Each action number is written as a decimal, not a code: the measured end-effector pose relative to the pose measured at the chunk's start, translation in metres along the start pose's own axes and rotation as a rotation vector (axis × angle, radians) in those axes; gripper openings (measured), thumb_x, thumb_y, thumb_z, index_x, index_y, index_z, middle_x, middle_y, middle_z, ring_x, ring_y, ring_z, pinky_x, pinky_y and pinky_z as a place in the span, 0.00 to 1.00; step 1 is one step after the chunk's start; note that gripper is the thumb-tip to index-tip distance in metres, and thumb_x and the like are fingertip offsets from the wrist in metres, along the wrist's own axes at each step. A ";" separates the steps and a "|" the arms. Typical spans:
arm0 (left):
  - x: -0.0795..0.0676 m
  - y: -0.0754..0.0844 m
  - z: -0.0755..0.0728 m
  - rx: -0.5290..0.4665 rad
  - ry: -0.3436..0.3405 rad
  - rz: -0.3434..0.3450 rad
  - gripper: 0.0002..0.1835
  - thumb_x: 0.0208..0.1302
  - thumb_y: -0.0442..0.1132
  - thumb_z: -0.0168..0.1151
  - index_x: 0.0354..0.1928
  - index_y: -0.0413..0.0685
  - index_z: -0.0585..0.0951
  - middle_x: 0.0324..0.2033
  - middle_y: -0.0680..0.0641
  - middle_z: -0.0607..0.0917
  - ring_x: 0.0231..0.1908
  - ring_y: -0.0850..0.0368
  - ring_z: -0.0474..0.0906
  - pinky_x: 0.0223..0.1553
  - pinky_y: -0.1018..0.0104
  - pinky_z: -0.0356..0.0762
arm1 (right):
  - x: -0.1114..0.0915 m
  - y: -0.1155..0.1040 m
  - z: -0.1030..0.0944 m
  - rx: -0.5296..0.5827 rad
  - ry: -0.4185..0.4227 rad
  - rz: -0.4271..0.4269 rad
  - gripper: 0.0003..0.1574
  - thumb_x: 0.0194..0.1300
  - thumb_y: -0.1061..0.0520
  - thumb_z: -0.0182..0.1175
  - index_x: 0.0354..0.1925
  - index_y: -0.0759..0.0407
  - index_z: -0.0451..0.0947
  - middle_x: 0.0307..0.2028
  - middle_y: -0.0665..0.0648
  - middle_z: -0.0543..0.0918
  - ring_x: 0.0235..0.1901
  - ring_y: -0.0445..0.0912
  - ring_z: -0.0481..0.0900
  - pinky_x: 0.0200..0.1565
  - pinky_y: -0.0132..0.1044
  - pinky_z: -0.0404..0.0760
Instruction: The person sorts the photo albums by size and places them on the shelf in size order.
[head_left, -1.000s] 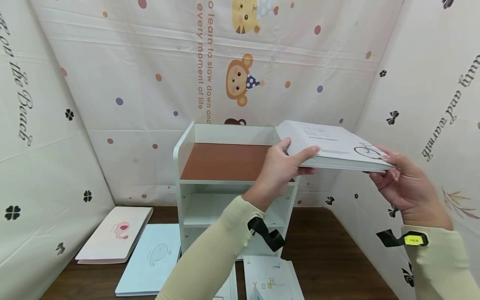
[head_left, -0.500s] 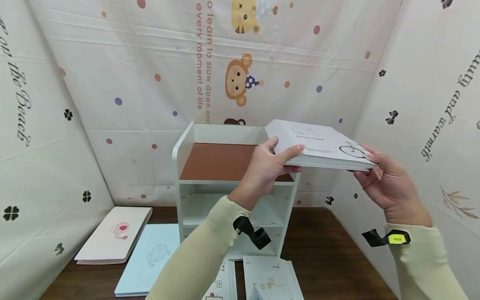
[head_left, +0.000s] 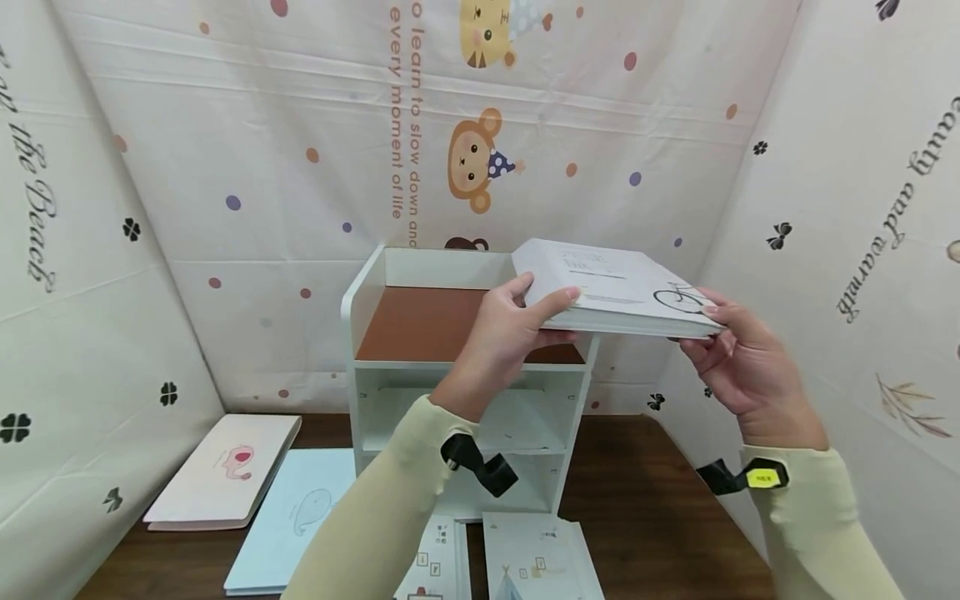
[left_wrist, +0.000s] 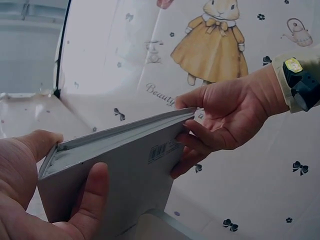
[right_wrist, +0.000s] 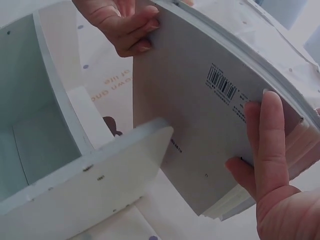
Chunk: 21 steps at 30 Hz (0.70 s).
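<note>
A thick white book [head_left: 600, 279] with a bicycle drawing is held level in both hands, over the right end of the small white shelf [head_left: 348, 321]. At its left end my left hand [head_left: 498, 333] grips it, thumb on the cover and fingers beneath. My right hand [head_left: 750, 367] pinches the near right corner. In the left wrist view the book's pale underside [left_wrist: 130, 170] faces the camera, and a barcode [left_wrist: 159, 152] shows. From the right wrist, the shelf's side panel [right_wrist: 100, 175] overlaps the book's underside.
The shelf has a brown top board [head_left: 427, 325] with raised walls, and compartments below. Left of it lie a white book with a pink elephant [head_left: 202, 475] and a light blue whale book [head_left: 277, 533]. Two pale books [head_left: 543, 550] lie in front. Printed curtains [head_left: 262, 125] surround the wooden table [head_left: 637, 500].
Both hands have moved left with the book, bringing it from beyond the shelf's right side to over the right part of its top.
</note>
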<state>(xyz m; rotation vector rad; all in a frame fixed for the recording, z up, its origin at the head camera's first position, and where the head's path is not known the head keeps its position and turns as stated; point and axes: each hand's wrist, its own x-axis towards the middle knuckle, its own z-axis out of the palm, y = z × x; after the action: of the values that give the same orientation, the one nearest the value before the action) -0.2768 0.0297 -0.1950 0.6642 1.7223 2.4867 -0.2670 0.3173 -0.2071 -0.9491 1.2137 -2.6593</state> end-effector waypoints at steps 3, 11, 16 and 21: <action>-0.003 0.001 -0.006 -0.010 -0.008 0.013 0.38 0.65 0.41 0.73 0.75 0.47 0.68 0.55 0.43 0.82 0.45 0.51 0.84 0.46 0.55 0.89 | 0.003 0.005 0.005 -0.027 0.026 -0.015 0.24 0.80 0.68 0.37 0.62 0.73 0.74 0.53 0.67 0.87 0.45 0.55 0.90 0.46 0.40 0.88; -0.009 0.005 -0.019 -0.024 0.007 0.022 0.44 0.65 0.41 0.72 0.79 0.48 0.61 0.57 0.42 0.81 0.45 0.51 0.84 0.43 0.58 0.90 | 0.009 0.017 0.013 -0.089 0.023 -0.032 0.22 0.80 0.68 0.38 0.62 0.72 0.73 0.52 0.65 0.87 0.44 0.52 0.91 0.43 0.37 0.88; -0.013 0.007 -0.027 -0.001 0.039 0.017 0.44 0.66 0.41 0.72 0.80 0.48 0.59 0.60 0.43 0.79 0.47 0.50 0.83 0.44 0.58 0.90 | 0.013 0.026 0.016 -0.121 0.024 -0.038 0.21 0.80 0.67 0.38 0.61 0.71 0.72 0.51 0.64 0.88 0.43 0.51 0.91 0.42 0.35 0.89; -0.016 0.009 -0.035 0.016 0.052 0.024 0.44 0.66 0.42 0.71 0.79 0.48 0.60 0.61 0.44 0.79 0.49 0.49 0.83 0.44 0.58 0.90 | 0.017 0.034 0.019 -0.158 0.047 -0.036 0.20 0.80 0.66 0.40 0.62 0.70 0.72 0.49 0.62 0.88 0.42 0.48 0.91 0.41 0.32 0.88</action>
<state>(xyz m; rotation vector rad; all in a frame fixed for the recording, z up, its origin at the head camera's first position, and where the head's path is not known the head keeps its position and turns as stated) -0.2737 -0.0093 -0.2019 0.6305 1.7635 2.5316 -0.2759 0.2762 -0.2131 -0.9421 1.4487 -2.6602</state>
